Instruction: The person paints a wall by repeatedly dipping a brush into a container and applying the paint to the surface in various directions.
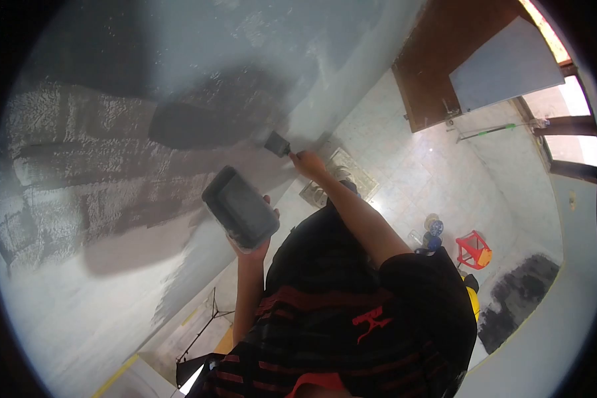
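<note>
My left hand (259, 251) supports a grey rectangular paint tray (240, 211) from below, with fingertips showing at its right edge. The inside of the tray is coated grey. A paintbrush (276, 143) is gripped by its handle in my right hand (308, 164), its wide dark bristles pointing up and left. The brush head overlaps the wall (93, 169) in this view. Dark grey, wet-looking strokes cover much of that wall, while its lower part is pale.
A patterned mat (361, 180) lies on the tiled floor by my feet. A red stool (472, 251) stands to the right, near several containers (434, 229). A brown door-like panel (424, 86) is at the upper right, and a black tripod stand (209, 318) is at the lower left.
</note>
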`<action>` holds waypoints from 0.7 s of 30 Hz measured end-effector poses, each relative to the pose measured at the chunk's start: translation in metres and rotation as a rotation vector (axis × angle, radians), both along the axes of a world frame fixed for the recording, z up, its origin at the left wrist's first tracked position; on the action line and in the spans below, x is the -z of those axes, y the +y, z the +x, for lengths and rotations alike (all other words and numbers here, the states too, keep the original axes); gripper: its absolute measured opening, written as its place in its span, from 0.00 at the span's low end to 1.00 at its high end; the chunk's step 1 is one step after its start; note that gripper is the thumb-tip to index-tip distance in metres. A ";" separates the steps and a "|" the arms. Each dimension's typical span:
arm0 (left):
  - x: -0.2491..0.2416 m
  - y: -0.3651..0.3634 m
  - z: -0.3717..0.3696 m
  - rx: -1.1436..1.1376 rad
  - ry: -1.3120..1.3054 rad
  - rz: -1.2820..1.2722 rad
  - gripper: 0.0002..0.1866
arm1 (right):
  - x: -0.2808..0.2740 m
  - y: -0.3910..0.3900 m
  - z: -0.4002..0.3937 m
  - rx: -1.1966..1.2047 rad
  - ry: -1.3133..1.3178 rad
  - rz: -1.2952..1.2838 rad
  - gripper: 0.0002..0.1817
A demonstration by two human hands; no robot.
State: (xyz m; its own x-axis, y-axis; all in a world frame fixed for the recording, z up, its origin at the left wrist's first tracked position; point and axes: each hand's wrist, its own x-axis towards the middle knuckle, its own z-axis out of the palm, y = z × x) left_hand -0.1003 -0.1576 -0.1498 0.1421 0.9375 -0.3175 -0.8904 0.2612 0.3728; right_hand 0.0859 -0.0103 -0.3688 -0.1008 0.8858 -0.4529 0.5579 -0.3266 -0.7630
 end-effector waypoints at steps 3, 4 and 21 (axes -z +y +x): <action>-0.001 0.001 -0.004 -0.004 -0.041 -0.028 0.34 | -0.002 -0.017 0.015 -0.075 0.041 -0.048 0.35; -0.001 0.003 -0.006 -0.005 -0.048 -0.017 0.34 | 0.000 -0.025 0.020 -0.074 0.089 0.020 0.37; 0.016 -0.035 -0.047 -0.264 -0.064 0.056 0.35 | -0.215 -0.037 0.021 -0.111 0.759 -0.092 0.23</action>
